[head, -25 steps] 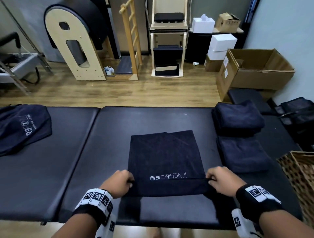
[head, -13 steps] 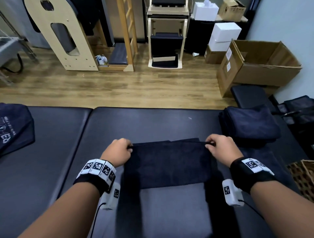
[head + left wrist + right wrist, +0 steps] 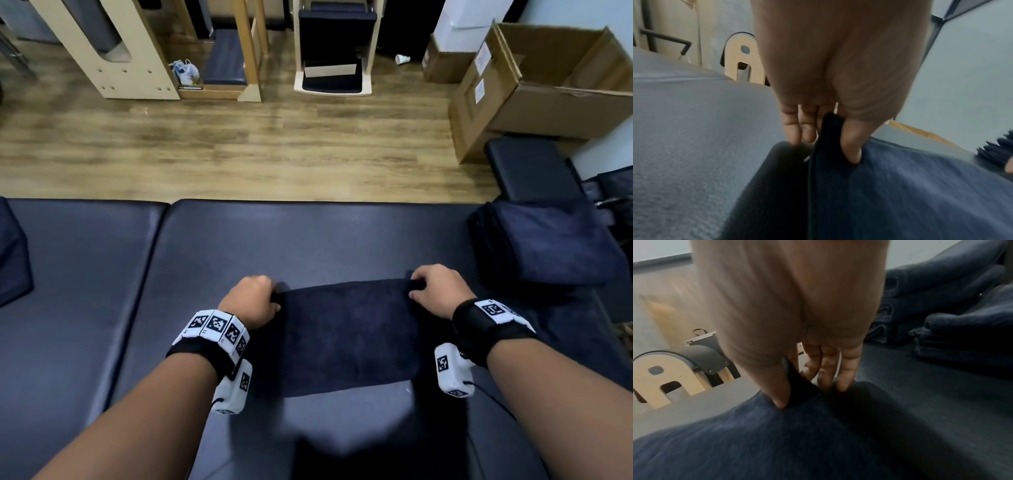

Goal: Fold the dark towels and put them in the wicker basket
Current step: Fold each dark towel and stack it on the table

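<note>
A dark navy towel [image 3: 346, 335] lies folded in half on the black padded table [image 3: 308, 240]. My left hand [image 3: 255, 299] pinches its far left corner between thumb and fingers [image 3: 795, 128]. My right hand [image 3: 433, 287] pinches the far right corner the same way, thumb on top [image 3: 777, 386]. Both corners sit low over the far edge of the towel [image 3: 900, 186] [image 3: 777, 443]. A stack of folded dark towels [image 3: 544, 246] rests at the table's right end. The wicker basket shows only as a sliver [image 3: 628, 337] at the right edge.
Another dark towel [image 3: 13, 253] lies at the far left of the table. Beyond the table is wood floor with wooden exercise equipment [image 3: 113, 51], a step stool [image 3: 334, 48] and open cardboard boxes [image 3: 548, 78]. A black padded bench [image 3: 531, 168] stands at the right.
Both hands carried the towel's near edge away from me and over onto its far edge, folding it in half and hiding the white logo. My head has tilted further down.
</note>
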Action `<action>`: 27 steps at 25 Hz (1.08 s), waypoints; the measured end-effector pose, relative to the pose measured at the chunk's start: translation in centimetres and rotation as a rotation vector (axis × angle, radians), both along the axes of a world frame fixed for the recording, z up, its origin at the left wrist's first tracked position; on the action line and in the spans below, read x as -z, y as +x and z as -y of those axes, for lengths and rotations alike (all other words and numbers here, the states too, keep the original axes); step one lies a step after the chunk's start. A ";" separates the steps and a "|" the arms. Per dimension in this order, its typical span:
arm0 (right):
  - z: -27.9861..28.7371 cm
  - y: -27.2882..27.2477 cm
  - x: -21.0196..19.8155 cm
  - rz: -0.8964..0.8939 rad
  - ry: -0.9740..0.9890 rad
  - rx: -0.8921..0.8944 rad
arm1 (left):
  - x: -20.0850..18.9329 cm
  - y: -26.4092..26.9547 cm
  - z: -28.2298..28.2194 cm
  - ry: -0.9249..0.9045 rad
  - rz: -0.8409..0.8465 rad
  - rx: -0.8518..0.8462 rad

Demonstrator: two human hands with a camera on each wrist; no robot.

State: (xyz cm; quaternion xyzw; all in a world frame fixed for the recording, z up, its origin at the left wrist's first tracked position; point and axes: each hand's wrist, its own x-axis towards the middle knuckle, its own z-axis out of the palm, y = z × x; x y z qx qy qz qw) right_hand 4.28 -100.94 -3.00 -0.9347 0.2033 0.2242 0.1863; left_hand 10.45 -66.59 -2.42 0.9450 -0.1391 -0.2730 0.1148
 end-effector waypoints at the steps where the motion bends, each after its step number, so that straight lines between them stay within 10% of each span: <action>1: 0.2 0.2 -0.3 -0.019 0.003 0.020 | 0.0 0.3 -0.5 0.026 -0.022 0.005; 7: -0.1 0.7 -1.7 0.108 -0.088 0.149 | -0.4 -0.4 -2.1 0.175 -0.143 -0.010; 22: -9.9 -13.7 0.6 0.105 -0.143 -0.420 | 0.4 -17.0 -1.1 -0.016 -0.440 -0.114; 27: -11.7 -18.8 1.2 0.164 -0.160 -0.508 | -0.1 -22.0 -2.0 0.347 -0.062 -0.017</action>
